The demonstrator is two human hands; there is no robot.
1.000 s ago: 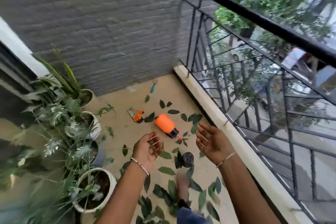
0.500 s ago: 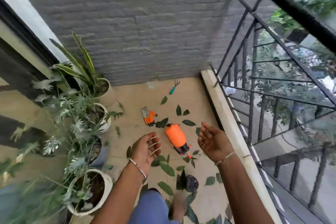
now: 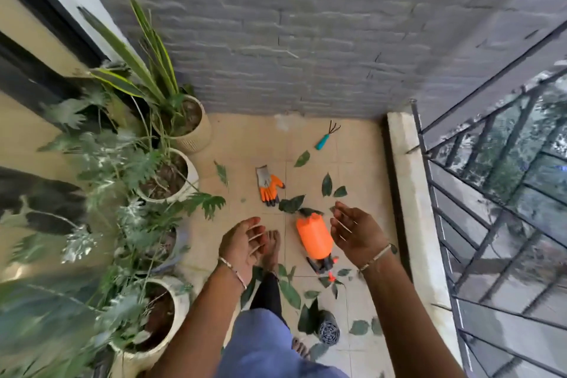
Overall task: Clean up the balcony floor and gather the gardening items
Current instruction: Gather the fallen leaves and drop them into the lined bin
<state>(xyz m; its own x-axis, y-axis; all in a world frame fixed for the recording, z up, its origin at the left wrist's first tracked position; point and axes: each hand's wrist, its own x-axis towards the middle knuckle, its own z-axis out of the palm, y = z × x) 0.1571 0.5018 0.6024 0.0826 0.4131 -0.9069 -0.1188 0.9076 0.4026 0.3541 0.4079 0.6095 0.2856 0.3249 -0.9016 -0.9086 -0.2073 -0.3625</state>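
Both hands hover above the tiled balcony floor (image 3: 245,147) in the lower middle of the frame, and neither touches anything. The left hand (image 3: 242,242) has a wide grip, fingers loosely spread and holding nothing. The right hand (image 3: 356,233) is also wide in its grip, palm turned inward, fingers relaxed and empty.

Between the two hands an orange spray bottle (image 3: 314,238) lies on its side on the floor, with its black and red nozzle end towards the bottom of the frame. Above it, at centre, lies an orange and grey gardening glove (image 3: 268,186). Further up, near the grey brick wall (image 3: 306,40), lies a small hand rake (image 3: 326,135) with a teal handle. Green leaves (image 3: 326,184) are scattered over the tiles around the bottle and below it. A black round vented piece (image 3: 327,328) sits among the leaves at lower centre.

A bare foot (image 3: 271,248) stands just beside the left hand. Potted plants (image 3: 196,135) line the left side, and a black metal railing (image 3: 491,193) runs down the right.
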